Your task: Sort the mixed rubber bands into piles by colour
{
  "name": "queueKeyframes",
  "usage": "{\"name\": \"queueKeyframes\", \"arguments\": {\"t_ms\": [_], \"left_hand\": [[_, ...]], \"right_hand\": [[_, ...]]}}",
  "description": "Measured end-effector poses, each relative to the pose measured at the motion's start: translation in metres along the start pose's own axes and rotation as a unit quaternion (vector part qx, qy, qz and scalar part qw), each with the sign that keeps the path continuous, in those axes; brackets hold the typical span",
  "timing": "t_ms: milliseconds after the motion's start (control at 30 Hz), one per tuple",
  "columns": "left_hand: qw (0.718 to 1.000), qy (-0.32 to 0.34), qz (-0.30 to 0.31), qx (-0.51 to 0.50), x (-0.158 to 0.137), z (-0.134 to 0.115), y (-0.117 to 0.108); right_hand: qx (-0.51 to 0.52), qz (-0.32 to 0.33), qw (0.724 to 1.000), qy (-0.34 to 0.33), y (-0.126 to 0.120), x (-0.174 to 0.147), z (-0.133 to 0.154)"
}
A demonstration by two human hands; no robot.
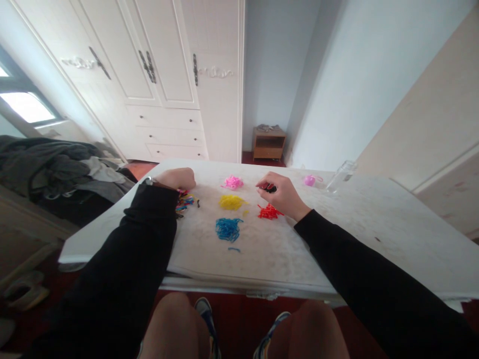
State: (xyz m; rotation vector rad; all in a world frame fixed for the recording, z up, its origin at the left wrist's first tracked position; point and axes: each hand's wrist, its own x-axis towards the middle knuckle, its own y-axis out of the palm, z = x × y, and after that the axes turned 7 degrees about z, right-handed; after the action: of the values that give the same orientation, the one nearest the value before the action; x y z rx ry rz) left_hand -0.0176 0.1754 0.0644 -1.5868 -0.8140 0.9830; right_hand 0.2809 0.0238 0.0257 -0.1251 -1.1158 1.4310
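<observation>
My left hand, a watch on its wrist, is closed and low over the table's far left side. Its fingertips are hidden, so whatever they hold does not show. Right below it lies a mixed heap of coloured bands, partly covered by my sleeve. My right hand is closed in a pinch, with dark pieces visible in the gap behind the fingertips; I cannot tell if they are held or lie beyond. Just under this hand is a red pile. Pink, yellow and blue piles line up between my hands.
The white table carries a clear glass bottle and a small purple object at the far right. One blue strand lies apart. Clothes are heaped at left; a white wardrobe stands behind.
</observation>
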Motion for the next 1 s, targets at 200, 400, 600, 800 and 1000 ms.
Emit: {"name": "queueKeyframes", "arguments": {"t_ms": [200, 400, 600, 800, 1000], "left_hand": [[0.994, -0.045, 0.089, 0.04, -0.0077, -0.0039, -0.001], [0.996, -0.04, 0.071, 0.028, -0.0025, -0.0006, 0.0042], [0.999, -0.036, 0.016, 0.019, -0.0015, 0.0018, 0.006], [1.0, -0.024, 0.001, 0.001, -0.0003, 0.0002, 0.0058], [0.999, -0.018, -0.034, -0.013, -0.0007, -0.0008, 0.0055]], "right_hand": [[0.002, 0.004, 1.0, -0.002, 0.0011, -0.0005, 0.0012], [0.008, 0.008, 1.0, -0.008, 0.0014, -0.0008, 0.0011], [0.012, 0.009, 1.0, -0.009, 0.0012, -0.0011, 0.0011], [0.008, 0.016, 1.0, -0.007, 0.0004, -0.0009, 0.002], [0.009, 0.016, 1.0, -0.012, 0.0005, -0.0009, 0.0022]]}}
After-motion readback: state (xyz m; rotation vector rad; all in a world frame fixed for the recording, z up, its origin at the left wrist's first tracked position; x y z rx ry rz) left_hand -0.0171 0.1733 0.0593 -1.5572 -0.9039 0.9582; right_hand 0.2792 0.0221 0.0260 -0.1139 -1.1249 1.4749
